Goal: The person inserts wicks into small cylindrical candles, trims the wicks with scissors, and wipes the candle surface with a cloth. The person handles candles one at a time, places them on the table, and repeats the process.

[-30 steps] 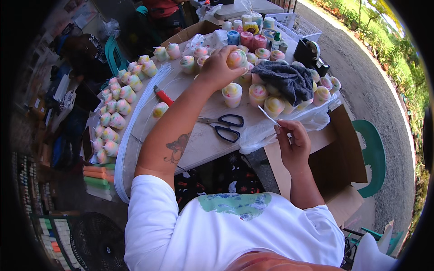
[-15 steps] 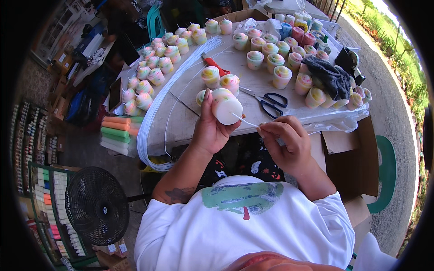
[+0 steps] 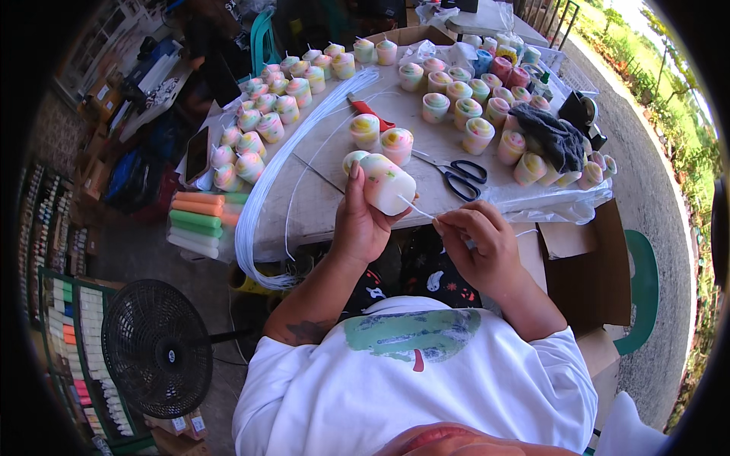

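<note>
Head view showed the left hand [image 3: 359,220] wrapped around a pale candle [image 3: 388,184], thumb along one side and fingers curled under it. The candle was held on its side, just above the near edge of the table [image 3: 334,205], with its flat end turned toward the right hand [image 3: 480,245]; that tilt exposed the end face for work on it. The right hand was pinched shut, thumb against forefinger, on a thin white wick [image 3: 417,207] whose free tip met the candle's end. Both hands were kept close to the body, probably so that the fine wick could be steered with a steady grip.

On the table just beyond the candle stood two striped candles [image 3: 382,139], within easy reach. Black-handled scissors [image 3: 462,175] lay to the right of them, blades closed as far as could be told. A red-handled tool [image 3: 370,112] lay farther back. A long bundle of white wick cord [image 3: 283,169] curved across the left part of the table and hung over its near edge, which kept a loose end available. Rows of finished candles [image 3: 262,125] stood along the left side, clear of the working area. A grey cloth [image 3: 551,137] rested among the candles at the right. A black fan [image 3: 158,348] stood on the floor at the lower left.
</note>
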Tool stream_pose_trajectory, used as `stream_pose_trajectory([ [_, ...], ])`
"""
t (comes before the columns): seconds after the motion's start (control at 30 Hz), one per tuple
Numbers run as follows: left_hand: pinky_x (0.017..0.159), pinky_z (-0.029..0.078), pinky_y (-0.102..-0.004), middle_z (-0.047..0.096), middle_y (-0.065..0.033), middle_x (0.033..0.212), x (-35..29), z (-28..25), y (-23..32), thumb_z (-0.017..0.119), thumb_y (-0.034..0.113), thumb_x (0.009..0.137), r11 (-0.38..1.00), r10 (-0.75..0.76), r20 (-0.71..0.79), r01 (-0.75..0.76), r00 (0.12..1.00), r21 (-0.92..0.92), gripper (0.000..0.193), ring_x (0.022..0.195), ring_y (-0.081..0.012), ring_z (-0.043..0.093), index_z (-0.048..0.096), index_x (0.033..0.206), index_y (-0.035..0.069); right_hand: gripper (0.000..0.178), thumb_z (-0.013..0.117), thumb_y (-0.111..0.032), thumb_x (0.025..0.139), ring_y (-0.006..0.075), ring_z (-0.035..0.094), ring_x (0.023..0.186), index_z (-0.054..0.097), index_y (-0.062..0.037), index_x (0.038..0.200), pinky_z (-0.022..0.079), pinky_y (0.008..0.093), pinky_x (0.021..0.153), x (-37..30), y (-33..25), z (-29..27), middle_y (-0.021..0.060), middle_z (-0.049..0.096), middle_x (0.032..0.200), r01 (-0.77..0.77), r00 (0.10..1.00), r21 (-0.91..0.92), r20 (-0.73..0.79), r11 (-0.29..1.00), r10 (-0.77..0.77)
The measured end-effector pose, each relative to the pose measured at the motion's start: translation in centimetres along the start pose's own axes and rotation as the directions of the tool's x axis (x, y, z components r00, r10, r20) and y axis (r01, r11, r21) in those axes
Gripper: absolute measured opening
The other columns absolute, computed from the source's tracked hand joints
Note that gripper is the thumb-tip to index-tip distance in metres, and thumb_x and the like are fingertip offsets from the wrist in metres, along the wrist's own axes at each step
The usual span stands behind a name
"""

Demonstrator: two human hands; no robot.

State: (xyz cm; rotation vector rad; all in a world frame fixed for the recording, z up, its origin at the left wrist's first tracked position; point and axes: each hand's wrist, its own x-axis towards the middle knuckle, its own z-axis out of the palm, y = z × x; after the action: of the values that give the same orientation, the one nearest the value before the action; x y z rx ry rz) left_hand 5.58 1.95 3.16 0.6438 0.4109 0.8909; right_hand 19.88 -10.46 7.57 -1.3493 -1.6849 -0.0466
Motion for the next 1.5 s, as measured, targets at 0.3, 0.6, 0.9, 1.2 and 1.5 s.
stream_pose_trajectory([
  [0.3,0.084,0.053,-0.0338,0.057,-0.0075,0.113,-0.5,0.1,-1.6,0.055,0.043,0.093,0.993,0.117,0.121,-0.116,0.986,-0.011,0.05,0.103,-0.0185,0.061,0.044,0.126,0.006,0.019,0.072,-0.004,0.076,0.0241,0.058,0.066,0.062,-0.0052,0.091,0.046,0.0346,0.058,0.7,0.8,1.1,0.008,0.059,0.076,-0.008,1.0,0.009,-0.023,1.0,0.008],
  [0.6,0.086,0.052,-0.0366,0.055,-0.0074,0.117,-0.1,0.3,-0.9,0.057,0.038,0.093,0.986,0.15,0.076,-0.155,0.986,0.057,0.047,0.107,-0.0183,0.058,0.044,0.126,0.008,0.017,0.072,-0.004,0.078,0.0254,0.062,0.078,0.063,-0.0054,0.092,0.05,0.0336,0.065,-0.6,2.5,0.6,0.0087,0.063,0.085,-0.144,0.988,0.043,-0.044,0.989,0.146],
  [0.9,0.087,0.051,-0.0357,0.055,-0.0068,0.115,-0.4,0.6,-2.0,0.062,0.03,0.092,0.989,0.139,0.152,-0.145,0.979,0.027,0.044,0.104,-0.017,0.058,0.042,0.125,0.008,0.015,0.071,0.0,0.078,0.0265,0.064,0.079,0.063,-0.0038,0.09,0.051,0.0327,0.068,0.3,2.7,1.3,0.0095,0.065,0.085,-0.034,0.997,0.005,-0.063,0.999,0.034],
  [1.2,0.09,0.051,-0.0383,0.053,-0.0085,0.117,0.1,0.1,-1.4,0.067,0.021,0.089,0.973,0.218,0.13,-0.226,0.967,0.054,0.045,0.108,-0.0202,0.058,0.041,0.123,0.008,0.017,0.068,-0.001,0.079,0.0272,0.061,0.079,0.061,-0.0049,0.094,0.047,0.0367,0.077,-0.4,4.4,1.2,0.0083,0.063,0.083,-0.109,0.993,0.035,-0.032,0.993,0.11],
  [1.5,0.093,0.048,-0.0346,0.05,-0.0094,0.124,-0.4,0.0,-2.1,0.069,0.009,0.086,0.943,0.25,0.197,-0.284,0.948,0.171,0.06,0.112,-0.0183,0.054,0.034,0.135,0.004,0.032,0.072,-0.006,0.076,0.0291,0.061,0.092,0.06,-0.004,0.106,0.046,0.0385,0.088,0.1,4.7,1.4,0.01,0.064,0.095,0.064,0.995,-0.063,0.078,0.996,-0.059],
])
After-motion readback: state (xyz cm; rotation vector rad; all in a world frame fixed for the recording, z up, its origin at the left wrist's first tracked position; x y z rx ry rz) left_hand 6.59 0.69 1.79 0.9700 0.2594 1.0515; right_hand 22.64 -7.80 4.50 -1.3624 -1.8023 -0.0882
